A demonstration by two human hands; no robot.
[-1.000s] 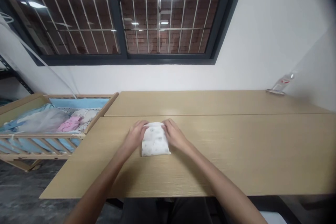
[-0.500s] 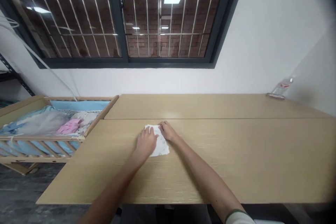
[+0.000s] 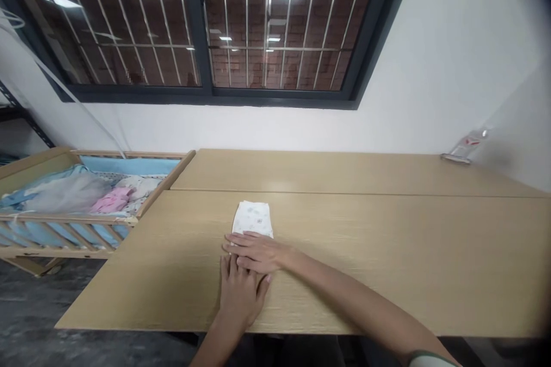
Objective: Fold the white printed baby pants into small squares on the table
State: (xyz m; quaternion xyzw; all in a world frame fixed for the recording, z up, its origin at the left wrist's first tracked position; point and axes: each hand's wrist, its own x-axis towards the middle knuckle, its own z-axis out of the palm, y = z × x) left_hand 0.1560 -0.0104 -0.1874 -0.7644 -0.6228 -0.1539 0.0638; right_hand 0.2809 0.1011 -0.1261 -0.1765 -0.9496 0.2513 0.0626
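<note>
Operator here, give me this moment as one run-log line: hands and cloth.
left hand: on table, beneath right hand | right hand: fingers flat across near end of folded white printed cloth | wooden table: under cloth

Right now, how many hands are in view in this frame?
2. The right hand lies crosswise over the left hand, both at the near end of the folded white cloth on the wooden table. No others show.
</note>
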